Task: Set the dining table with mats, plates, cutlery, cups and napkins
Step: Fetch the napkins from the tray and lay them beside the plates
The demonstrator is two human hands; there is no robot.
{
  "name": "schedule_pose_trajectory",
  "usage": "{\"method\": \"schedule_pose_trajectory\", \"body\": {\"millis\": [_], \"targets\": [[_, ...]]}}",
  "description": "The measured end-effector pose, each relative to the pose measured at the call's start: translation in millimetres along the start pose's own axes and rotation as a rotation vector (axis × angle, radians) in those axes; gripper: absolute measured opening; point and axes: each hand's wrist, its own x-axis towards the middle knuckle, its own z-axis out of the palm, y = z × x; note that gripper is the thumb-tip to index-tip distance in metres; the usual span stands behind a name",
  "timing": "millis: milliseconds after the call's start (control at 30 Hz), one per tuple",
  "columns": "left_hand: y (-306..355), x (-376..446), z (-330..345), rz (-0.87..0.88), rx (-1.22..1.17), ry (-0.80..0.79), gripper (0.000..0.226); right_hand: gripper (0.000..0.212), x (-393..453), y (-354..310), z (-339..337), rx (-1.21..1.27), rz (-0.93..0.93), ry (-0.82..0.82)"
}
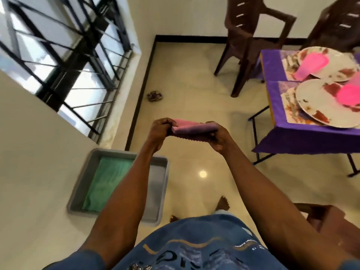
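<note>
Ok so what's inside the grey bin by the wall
A green cloth lies in the grey bin, covering its left part; grey floor shows to the right. The left arm crosses over it, hiding part of the inside. What is under the cloth cannot be seen.

A purple-clothed table bears two place mats, one nearer, each under a plate.

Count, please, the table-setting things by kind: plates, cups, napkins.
Plates: 2 (far, near)
Cups: 2, pink, one on each plate (far, near)
Napkins: 2 (pink held by the left hand and right hand; green in the tray)
Total: 6
</note>
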Motion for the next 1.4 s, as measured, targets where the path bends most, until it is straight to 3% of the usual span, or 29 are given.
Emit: {"method": "schedule_pose_trajectory", "body": {"millis": [133, 300, 433, 567, 633, 733, 867, 933, 1100, 1233, 1300, 1400], "targets": [[12.7, 21.0, 53.5, -0.053, -0.009, -0.047, 0.029, 0.024, -33.5, -24.4, -47.3, 0.365, -0.035, 0.160], [19.8, 49.7, 124.9, -0.162, -0.081, -0.302, 0.036, 0.021, -53.5, -47.7, -119.1, 0.348, -0.112, 0.199], [26.5, 78.5, 192.7, -0.364, -0.170, -0.350, 0.045, 0.035, -60.4, -68.1, -188.3, 0.385, -0.188, 0.217], [36.8, 107.0, 268.9, -0.342, 0.130, -0.542, 0.054, 0.020, -61.1, -89.1, -255.9, 0.331, -0.220, 0.226], [43.3, 119.5, 312.9, -0.361, 0.208, -0.669, 0.061, 0.025, -64.4, -98.8, -292.2, 0.249, -0.236, 0.260], [51.6, 130.9, 374.5, -0.341, 0.394, -0.838, 0.044, 0.038, -74.2, -111.5, -342.4, 0.231, -0.269, 0.330], [61.8, 135.2, 453.4, -0.281, 0.522, -0.921, 0.052, 0.027, -88.2, -125.7, -402.1, 0.146, -0.279, 0.382], [60.2, 139.1, 491.7, -0.275, 0.517, -0.987, 0.039, 0.029, -92.9, -128.8, -429.2, 0.167, -0.298, 0.438], [46.4, 158.8, 572.8, -0.389, 0.252, -0.935, 0.039, 0.043, -99.0, -125.3, -479.7, 0.541, -0.268, 0.580], [41.8, 174.2, 637.1, -0.410, 0.144, -0.866, 0.011, 0.030, -100.4, -118.2, -519.9, 0.587, -0.203, 0.589], [40.3, 190.3, 667.5, -0.427, 0.134, -0.855, 0.010, 0.032, -96.5, -123.0, -540.6, 0.580, -0.222, 0.591], [46.1, 211.0, 706.8, -0.491, 0.087, -0.901, 0.017, 0.017, -90.8, -138.2, -571.0, 0.556, -0.234, 0.642]]}}
